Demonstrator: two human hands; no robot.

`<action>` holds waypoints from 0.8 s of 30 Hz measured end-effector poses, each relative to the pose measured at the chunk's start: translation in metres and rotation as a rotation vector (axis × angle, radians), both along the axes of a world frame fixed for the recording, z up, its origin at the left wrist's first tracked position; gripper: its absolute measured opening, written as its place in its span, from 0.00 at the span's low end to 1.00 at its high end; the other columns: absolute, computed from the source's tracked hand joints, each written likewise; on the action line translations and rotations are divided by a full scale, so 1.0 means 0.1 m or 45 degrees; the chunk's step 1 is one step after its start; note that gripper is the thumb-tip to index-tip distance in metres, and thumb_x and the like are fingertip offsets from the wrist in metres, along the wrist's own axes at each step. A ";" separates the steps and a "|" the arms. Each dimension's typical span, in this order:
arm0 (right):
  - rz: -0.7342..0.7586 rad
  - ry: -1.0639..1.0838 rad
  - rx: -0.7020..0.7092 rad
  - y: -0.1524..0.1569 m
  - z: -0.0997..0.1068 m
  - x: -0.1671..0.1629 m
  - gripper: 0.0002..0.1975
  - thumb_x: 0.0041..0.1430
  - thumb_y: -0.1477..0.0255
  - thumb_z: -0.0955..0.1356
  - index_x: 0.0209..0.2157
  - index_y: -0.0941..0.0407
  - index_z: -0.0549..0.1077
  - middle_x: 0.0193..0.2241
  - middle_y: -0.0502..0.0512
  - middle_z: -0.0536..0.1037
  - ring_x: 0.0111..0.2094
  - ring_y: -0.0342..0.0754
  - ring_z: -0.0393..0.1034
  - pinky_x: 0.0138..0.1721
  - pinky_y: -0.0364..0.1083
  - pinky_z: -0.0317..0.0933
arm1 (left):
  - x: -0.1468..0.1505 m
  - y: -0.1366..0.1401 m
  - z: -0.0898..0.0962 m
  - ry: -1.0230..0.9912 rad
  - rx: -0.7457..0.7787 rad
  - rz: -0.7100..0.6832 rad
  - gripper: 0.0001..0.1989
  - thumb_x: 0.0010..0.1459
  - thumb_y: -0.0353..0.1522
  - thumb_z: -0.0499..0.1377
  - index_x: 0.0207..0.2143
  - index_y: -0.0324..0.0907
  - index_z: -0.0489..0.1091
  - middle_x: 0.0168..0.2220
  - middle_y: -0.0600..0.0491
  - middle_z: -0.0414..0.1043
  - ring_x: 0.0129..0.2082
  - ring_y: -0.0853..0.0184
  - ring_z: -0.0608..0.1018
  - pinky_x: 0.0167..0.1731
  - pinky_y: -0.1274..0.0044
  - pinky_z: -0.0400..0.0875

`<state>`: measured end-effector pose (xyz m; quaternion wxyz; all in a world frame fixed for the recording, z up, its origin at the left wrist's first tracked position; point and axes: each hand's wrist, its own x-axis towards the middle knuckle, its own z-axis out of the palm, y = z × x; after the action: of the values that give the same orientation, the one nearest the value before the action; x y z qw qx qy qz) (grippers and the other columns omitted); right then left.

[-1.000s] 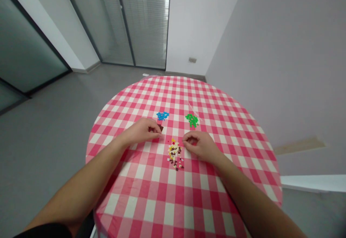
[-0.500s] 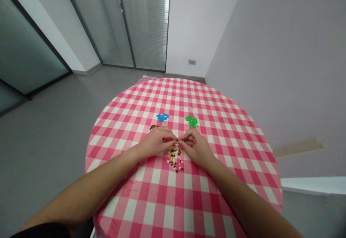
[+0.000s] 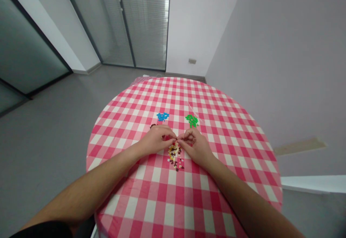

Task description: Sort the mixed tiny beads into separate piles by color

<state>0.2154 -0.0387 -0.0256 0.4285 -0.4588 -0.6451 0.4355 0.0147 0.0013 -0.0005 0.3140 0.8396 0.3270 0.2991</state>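
Note:
My left hand (image 3: 158, 139) and my right hand (image 3: 194, 144) meet fingertip to fingertip over the middle of the table. Both are closed in a pinch, and whatever sits between the fingertips is tiny and dark, too small to name. Just below the fingers lies a mixed pile of small yellow, cream and dark brown pieces (image 3: 175, 153), with a few scattered towards me. A heap of dark brown pieces (image 3: 153, 126) is partly hidden behind my left hand. Beyond the hands are a blue heap of small pieces (image 3: 162, 116) and a green heap (image 3: 192, 120).
A round table with a red-and-white checked cloth (image 3: 167, 209) stands before me. Behind it are glass doors (image 3: 143, 25) and a white wall with a socket plate (image 3: 192, 61). A grey wall (image 3: 292, 68) rises on the right.
Both hands keep their pinch in nearly the same place. The view has shifted very slightly; the heaps look unchanged.

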 end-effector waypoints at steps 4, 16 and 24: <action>-0.017 0.023 -0.017 0.00 0.01 0.00 0.14 0.60 0.61 0.69 0.35 0.51 0.60 0.34 0.55 0.79 0.38 0.50 0.78 0.37 0.49 0.73 | -0.05 0.03 0.01 -0.028 -0.007 0.021 0.06 0.58 0.29 0.59 0.32 0.42 0.77 0.31 0.52 0.78 0.32 0.68 0.75 0.35 0.75 0.68; -0.005 -0.279 0.024 0.06 0.03 0.11 0.07 0.61 0.67 0.67 0.34 0.53 0.65 0.30 0.54 0.77 0.30 0.47 0.73 0.33 0.47 0.68 | -0.58 0.30 0.16 0.284 -0.283 0.107 0.06 0.53 0.33 0.61 0.31 0.42 0.79 0.29 0.53 0.76 0.27 0.70 0.72 0.27 0.79 0.63; 0.232 -0.579 0.006 0.06 0.15 0.19 0.01 0.58 0.73 0.67 0.32 0.55 0.72 0.25 0.51 0.77 0.26 0.45 0.70 0.28 0.43 0.61 | -0.76 0.42 0.05 0.533 -0.475 0.129 0.08 0.50 0.32 0.59 0.29 0.41 0.78 0.30 0.52 0.79 0.28 0.67 0.76 0.25 0.80 0.63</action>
<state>0.2340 -0.0325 -0.0104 0.2321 -0.4841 -0.7647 0.3564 -0.0613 0.0431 0.0050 0.3733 0.7935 0.4757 0.0692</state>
